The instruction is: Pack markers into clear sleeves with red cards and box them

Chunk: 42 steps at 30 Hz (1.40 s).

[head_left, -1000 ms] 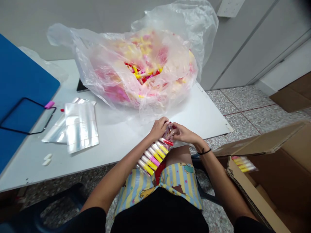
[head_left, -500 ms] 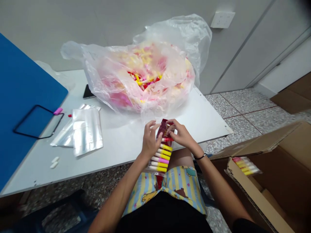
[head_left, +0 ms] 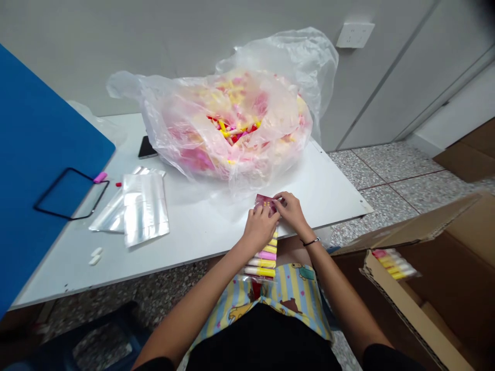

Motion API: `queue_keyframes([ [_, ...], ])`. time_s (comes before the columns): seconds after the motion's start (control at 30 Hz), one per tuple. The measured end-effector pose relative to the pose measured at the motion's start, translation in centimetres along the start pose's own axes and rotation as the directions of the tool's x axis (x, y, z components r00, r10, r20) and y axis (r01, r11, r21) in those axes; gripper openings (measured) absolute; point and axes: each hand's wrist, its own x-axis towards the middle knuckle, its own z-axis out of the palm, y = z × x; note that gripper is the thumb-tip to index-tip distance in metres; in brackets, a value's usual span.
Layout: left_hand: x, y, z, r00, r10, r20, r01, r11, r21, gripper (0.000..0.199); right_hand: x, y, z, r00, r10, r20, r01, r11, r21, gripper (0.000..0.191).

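A clear packet (head_left: 265, 263) of short marker-like sticks hangs over the table's near edge above my lap. Its sticks lie in a row, white at one end and yellow or pink at the other. A dark red printed top (head_left: 265, 201) rests on the tabletop. My left hand (head_left: 260, 228) lies across the upper part of the packet, fingers bent and pressed onto it, hiding some sticks. At the right edge of the printed top, my right hand (head_left: 292, 211) pinches the packet, its fingertips close to those of my left.
A big translucent bag (head_left: 181, 123) full of coloured pieces stands on the white table (head_left: 209, 226). Left are flat clear sleeves (head_left: 146, 208), a phone (head_left: 147, 148) and a blue panel (head_left: 50, 129). An open cardboard box (head_left: 402, 304) at right contains another packet (head_left: 396, 264).
My left hand has moved right and over the packet, its fingers now lying across it. My right hand has shifted slightly right, to the packet's edge. The view has shifted a little.
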Motion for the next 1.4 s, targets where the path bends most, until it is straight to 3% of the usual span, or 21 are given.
queue_keyframes([
  [0.17, -0.1, -0.4, -0.1, 0.998, 0.065, 0.013, -0.064, 0.996, -0.059, 0.021, 0.1, 1.0, 0.3, 0.977, -0.164, 0.135, 0.187, 0.966, -0.178, 0.014],
  [0.37, 0.1, -0.8, -0.1, 0.985, 0.172, -0.011, -0.172, 0.974, -0.148, 0.028, 0.6, 0.3, 1.4, 0.967, -0.110, 0.230, 0.223, 0.800, -0.557, 0.013],
  [0.47, 0.6, -1.2, 0.1, 0.962, 0.270, -0.034, -0.271, 0.938, -0.217, 0.033, 0.5, -0.3, 1.5, 0.967, -0.067, 0.247, 0.208, 0.767, -0.607, 0.009],
  [0.6, 0.9, -1.4, -0.1, 0.948, 0.313, -0.052, -0.315, 0.911, -0.268, 0.035, 0.4, -0.9, 1.4, 0.968, -0.048, 0.248, 0.196, 0.763, -0.616, 0.009],
  [0.73, -0.1, -0.2, -1.3, 0.963, 0.259, 0.076, -0.252, 0.963, -0.095, 0.027, 0.5, -1.1, 1.2, 0.975, -0.059, 0.213, 0.176, 0.791, -0.586, 0.007],
  [0.87, -1.6, 1.7, -2.0, 0.979, 0.115, 0.171, -0.124, 0.991, 0.040, 0.042, -0.5, -1.8, 0.2, 0.990, -0.064, 0.128, 0.123, 0.836, -0.535, 0.013],
  [0.93, -2.5, 2.1, -1.9, 0.984, 0.054, 0.167, -0.060, 0.998, 0.028, 0.051, -2.4, -2.4, -0.4, 0.999, -0.023, -0.027, 0.008, 0.888, -0.459, 0.016],
  [1.0, -3.5, 1.8, -1.6, 0.989, 0.012, 0.149, -0.009, 1.000, -0.018, 0.053, -5.2, -3.0, -0.6, 0.948, 0.139, -0.287, -0.201, 0.959, -0.200, 0.014],
  [1.03, -3.9, 1.4, -1.3, 0.991, -0.001, 0.137, 0.008, 0.998, -0.054, 0.052, -6.7, -3.3, -0.6, 0.913, 0.234, -0.333, -0.271, 0.960, -0.068, 0.011],
  [1.17, -4.8, -0.1, -0.4, 0.998, -0.050, 0.035, 0.058, 0.955, -0.290, 0.040, -11.0, -4.6, 1.2, 0.884, 0.458, -0.096, -0.392, 0.836, 0.385, 0.019],
  [1.23, -5.0, -0.6, 0.3, 0.988, -0.148, -0.047, 0.106, 0.867, -0.488, 0.039, -11.5, -5.2, 2.4, 0.846, 0.530, -0.057, -0.417, 0.725, 0.548, 0.023],
  [1.27, -5.1, -0.7, 0.6, 0.970, -0.227, -0.084, 0.128, 0.777, -0.617, 0.040, -11.4, -5.4, 2.8, 0.823, 0.564, -0.071, -0.417, 0.683, 0.600, 0.027],
  [1.33, -5.5, -0.6, 1.1, 0.895, -0.436, -0.093, 0.135, 0.464, -0.876, 0.048, -11.0, -5.9, 3.1, 0.796, 0.597, -0.102, -0.395, 0.639, 0.660, 0.033],
  [1.4, -6.1, 0.0, 1.2, 0.803, -0.595, 0.015, 0.077, 0.079, -0.994, 0.061, -10.7, -6.4, 2.6, 0.820, 0.564, -0.097, -0.364, 0.644, 0.673, 0.028],
])
